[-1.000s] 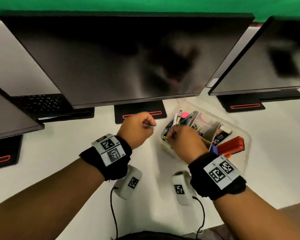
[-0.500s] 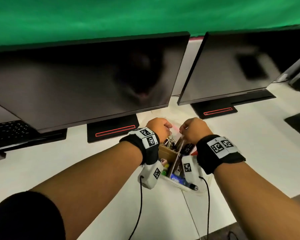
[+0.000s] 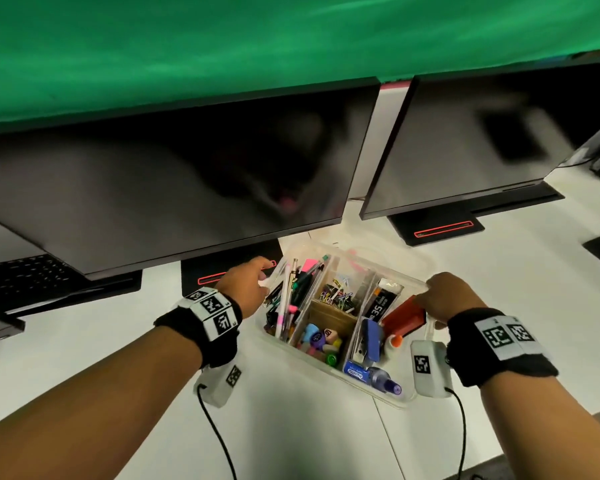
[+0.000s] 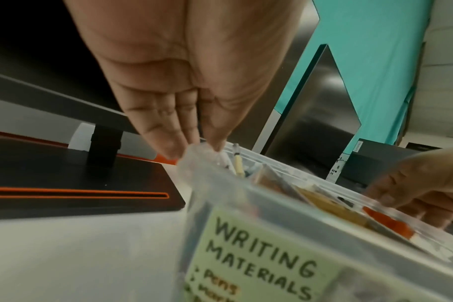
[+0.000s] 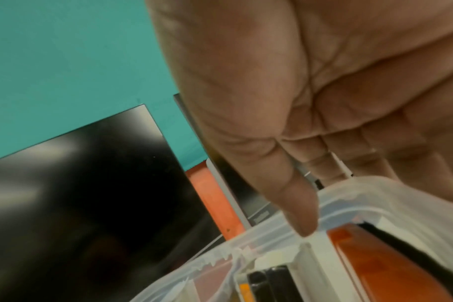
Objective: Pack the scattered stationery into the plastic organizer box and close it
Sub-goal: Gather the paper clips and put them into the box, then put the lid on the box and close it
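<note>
The clear plastic organizer box (image 3: 406, 398) stands open on the white desk, full of pens (image 3: 288, 299), binder clips (image 3: 336, 299), erasers (image 3: 319, 341), an orange stapler (image 3: 402, 318) and a blue stapler (image 3: 371, 341). My left hand (image 3: 253, 282) pinches the rim at the box's far left corner, thumb and fingertips meeting on the plastic (image 4: 194, 149). A "WRITING MATERIALS" label (image 4: 259, 255) faces the left wrist camera. My right hand (image 3: 437, 299) grips the right rim, thumb (image 5: 303, 214) on top beside the orange stapler (image 5: 375, 265). Clear plastic behind the box may be its lid.
Two dark monitors (image 3: 174, 188) (image 3: 482, 140) overhang the desk just behind the box, their black bases (image 3: 222, 268) (image 3: 437, 226) close to its far side. A keyboard (image 3: 25, 278) sits far left. Bare white desk (image 3: 84, 341) stretches to the left and front.
My hands were close together over the middle of the box; they have spread apart and now hold its left and right rims. The head view has tilted down.
</note>
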Tool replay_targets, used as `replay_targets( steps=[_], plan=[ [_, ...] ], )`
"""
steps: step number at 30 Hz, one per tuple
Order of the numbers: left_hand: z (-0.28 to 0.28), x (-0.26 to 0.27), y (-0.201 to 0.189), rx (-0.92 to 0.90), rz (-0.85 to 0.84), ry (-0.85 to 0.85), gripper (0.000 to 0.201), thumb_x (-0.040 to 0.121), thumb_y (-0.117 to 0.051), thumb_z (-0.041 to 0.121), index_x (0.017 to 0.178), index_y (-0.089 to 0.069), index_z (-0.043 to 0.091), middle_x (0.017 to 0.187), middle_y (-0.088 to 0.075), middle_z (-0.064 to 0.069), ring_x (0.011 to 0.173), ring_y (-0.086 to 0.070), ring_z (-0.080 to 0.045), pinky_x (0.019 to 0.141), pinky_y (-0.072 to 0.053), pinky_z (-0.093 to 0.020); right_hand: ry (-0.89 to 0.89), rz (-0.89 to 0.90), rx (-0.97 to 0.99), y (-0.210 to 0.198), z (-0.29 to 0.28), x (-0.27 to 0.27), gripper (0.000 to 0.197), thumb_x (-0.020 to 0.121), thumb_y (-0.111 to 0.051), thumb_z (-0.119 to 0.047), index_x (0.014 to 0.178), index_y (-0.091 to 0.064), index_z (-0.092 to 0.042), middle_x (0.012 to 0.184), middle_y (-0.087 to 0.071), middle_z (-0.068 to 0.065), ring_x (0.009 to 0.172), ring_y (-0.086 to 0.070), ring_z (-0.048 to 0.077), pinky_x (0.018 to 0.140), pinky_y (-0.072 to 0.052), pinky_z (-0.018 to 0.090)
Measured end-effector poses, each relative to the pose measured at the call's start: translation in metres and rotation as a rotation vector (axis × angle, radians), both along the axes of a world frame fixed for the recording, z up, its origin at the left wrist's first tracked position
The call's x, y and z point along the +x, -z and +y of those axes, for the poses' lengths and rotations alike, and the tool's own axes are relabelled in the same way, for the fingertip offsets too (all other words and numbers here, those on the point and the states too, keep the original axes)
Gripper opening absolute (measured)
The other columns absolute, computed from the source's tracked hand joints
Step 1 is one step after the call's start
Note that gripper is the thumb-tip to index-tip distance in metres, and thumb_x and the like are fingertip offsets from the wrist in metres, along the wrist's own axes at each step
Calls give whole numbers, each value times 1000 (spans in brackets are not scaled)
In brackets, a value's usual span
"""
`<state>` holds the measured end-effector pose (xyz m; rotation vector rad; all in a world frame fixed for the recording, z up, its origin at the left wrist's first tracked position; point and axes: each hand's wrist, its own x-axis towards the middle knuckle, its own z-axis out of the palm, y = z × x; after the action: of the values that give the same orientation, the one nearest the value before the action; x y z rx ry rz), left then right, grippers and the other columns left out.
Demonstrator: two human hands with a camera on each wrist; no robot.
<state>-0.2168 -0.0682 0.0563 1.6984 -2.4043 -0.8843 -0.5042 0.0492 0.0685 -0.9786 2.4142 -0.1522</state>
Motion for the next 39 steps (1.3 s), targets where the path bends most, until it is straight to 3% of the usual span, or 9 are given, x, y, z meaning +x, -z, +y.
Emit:
replay_targets(
  steps=[8,10,13,16,18,23,29,33,39],
  plan=[
    [13,59,-1,12,-199,-94,68,83,-50,1,141,-29,30,127,-58,-11,112,-58,-29,94,-48,-35,-223,-127,-123,-3,-45,50,34,84,-58,-13,114,-59,3,109,-64,22,76,-66,36,75,-56,39],
    [18,76,-4,5,-305,-122,69,86,-47,2,145,-21,25,130,-53,-15,115,-56,-31,94,-46,-37,-250,-200,-169,3,-58,65,40,84,-59,-14,120,-57,1,110,-65,21,85,-66,36,82,-54,36],
    [30,102,-7,-16,-423,-178,65,90,-40,3,148,-14,17,132,-47,-18,118,-54,-33,95,-45,-38,-190,-504,-257,13,-73,86,47,85,-61,-5,131,-50,-1,100,-61,16,82,-62,31,77,-56,39],
    [45,123,-9,-12,-491,-237,65,90,-39,5,148,-13,16,132,-47,-16,117,-55,-31,94,-46,-38,-118,-822,-255,17,-77,100,50,87,-62,-2,134,-46,-5,98,-60,15,76,-60,22,64,-56,29],
    [54,134,-9,-2,-510,-271,64,90,-42,6,148,-14,16,130,-49,-15,113,-57,-30,91,-48,-37,-108,-860,-248,25,-78,102,42,87,-64,-12,127,-52,-3,100,-61,14,79,-60,21,64,-54,28],
    [62,142,-9,21,-522,-311,59,91,-44,9,144,-20,12,126,-52,-16,110,-59,-31,87,-49,-37,-327,-235,-195,57,-85,89,54,92,-45,-51,98,-64,-1,103,-64,18,91,-55,31,84,-42,35],
    [59,138,-5,20,-549,-330,52,89,-49,9,137,-28,10,121,-55,-17,105,-61,-32,83,-50,-38,-418,137,105,106,-75,67,68,79,-68,-43,134,-42,-13,130,-47,15,121,-46,35,101,-42,42],
    [60,138,-4,-1,-559,-329,47,90,-46,9,134,-29,10,119,-56,-17,103,-62,-33,81,-50,-38,-408,204,60,121,-62,63,53,85,-64,-30,131,-43,-14,125,-47,15,116,-47,35,96,-45,47],
    [62,141,-1,-16,-535,-322,56,90,-50,12,140,-25,11,123,-54,-15,107,-60,-30,85,-50,-37,-561,337,60,116,-45,66,31,93,-44,-13,123,-48,-5,116,-59,13,106,-60,28,90,-51,38]
  ],
)
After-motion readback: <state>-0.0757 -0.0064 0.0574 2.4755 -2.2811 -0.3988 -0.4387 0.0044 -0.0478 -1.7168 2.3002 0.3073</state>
